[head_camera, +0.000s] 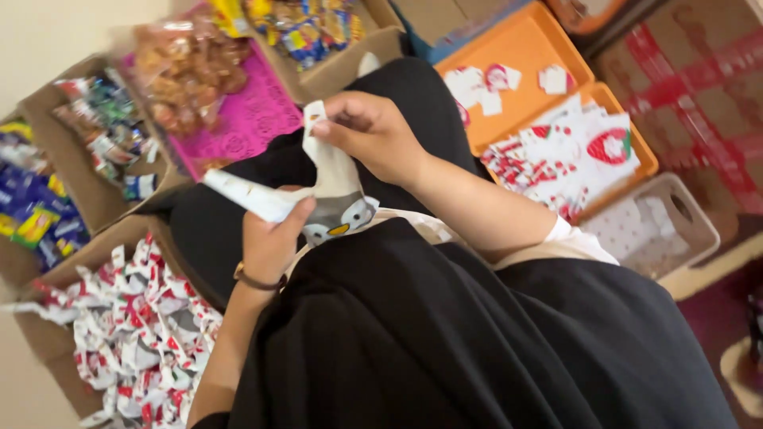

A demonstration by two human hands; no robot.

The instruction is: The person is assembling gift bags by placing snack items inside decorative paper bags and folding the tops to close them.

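My left hand (pixel 270 238) grips the lower part of a small white paper bag printed with a grey penguin (pixel 338 202), thumb pressed on its side. My right hand (pixel 369 135) pinches the bag's top edge from above. Both hands hold the bag over my lap, which is covered in black cloth (pixel 429 318). A dark band sits on my left wrist.
A cardboard box of filled red-and-white bags (pixel 135 334) lies at the lower left. Boxes of wrapped snacks (pixel 103 127) and a pink basket (pixel 250 119) stand behind. An orange tray of flat printed bags (pixel 572 151) and a beige basket (pixel 660 226) are at the right.
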